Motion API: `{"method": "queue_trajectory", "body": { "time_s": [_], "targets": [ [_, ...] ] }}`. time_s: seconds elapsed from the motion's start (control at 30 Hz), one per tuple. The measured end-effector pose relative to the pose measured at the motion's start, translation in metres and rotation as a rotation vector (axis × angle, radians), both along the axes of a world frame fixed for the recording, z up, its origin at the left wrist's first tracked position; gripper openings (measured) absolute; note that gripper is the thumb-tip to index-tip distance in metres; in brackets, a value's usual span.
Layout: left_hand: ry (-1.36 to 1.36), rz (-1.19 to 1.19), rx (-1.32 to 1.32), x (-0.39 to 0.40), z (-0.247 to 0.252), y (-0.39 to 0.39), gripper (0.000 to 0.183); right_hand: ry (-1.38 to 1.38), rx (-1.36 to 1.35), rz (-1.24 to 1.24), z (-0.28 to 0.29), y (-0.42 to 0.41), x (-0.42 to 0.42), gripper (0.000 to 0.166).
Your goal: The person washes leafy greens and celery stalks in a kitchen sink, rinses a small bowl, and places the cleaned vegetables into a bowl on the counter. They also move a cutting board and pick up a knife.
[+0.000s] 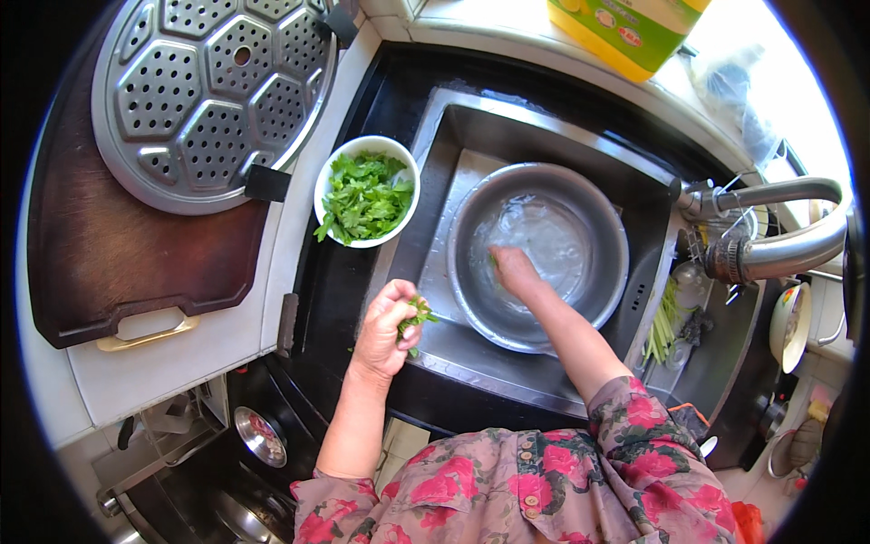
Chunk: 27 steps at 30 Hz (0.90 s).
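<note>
A large metal basin (pixel 544 251) with clear water in it stands in the stainless steel sink (pixel 435 272). My right hand (pixel 514 268) is down in the basin, at the water on its left side; a bit of green shows at the fingers, which are partly hidden. Above the sink's left front edge, my left hand (pixel 391 326) is closed on a small bunch of leafy greens (pixel 416 318). Beyond it, a white bowl (pixel 368 238) holds a heap of green leaves (pixel 367 194) on the black sink surround.
A brown cutting board (pixel 149 251) lies at left under a perforated metal steamer plate (pixel 211 95). The curved faucet (pixel 781 258) rises at right, near green stalks (pixel 663 326) in a side basin. A yellow jug (pixel 625 34) stands behind the sink.
</note>
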<state>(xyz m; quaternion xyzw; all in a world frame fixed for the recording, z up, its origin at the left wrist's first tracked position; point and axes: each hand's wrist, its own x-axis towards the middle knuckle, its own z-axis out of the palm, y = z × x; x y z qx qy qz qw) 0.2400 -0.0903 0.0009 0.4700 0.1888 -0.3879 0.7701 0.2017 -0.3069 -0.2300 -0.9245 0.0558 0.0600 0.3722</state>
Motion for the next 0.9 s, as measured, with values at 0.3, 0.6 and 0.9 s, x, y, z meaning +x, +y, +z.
{"method": "queue_trajectory", "body": {
  "time_s": [0.3, 0.6, 0.9],
  "targets": [
    [-0.383, -0.048, 0.335, 0.02, 0.033, -0.01, 0.024, 0.292, 0.31, -0.119, 0.103, -0.016, 0.005, 0.016],
    [-1.564, -0.073, 0.93, 0.104, 0.063, -0.055, 0.014, 0.12, 0.298, -0.198, 0.17, -0.027, -0.006, 0.023],
    [-1.571, -0.131, 0.991, 0.109, 0.039, -0.019, 0.021, -0.137, 0.259, -0.1, 0.249, -0.029, 0.009, 0.019]
  ]
}}
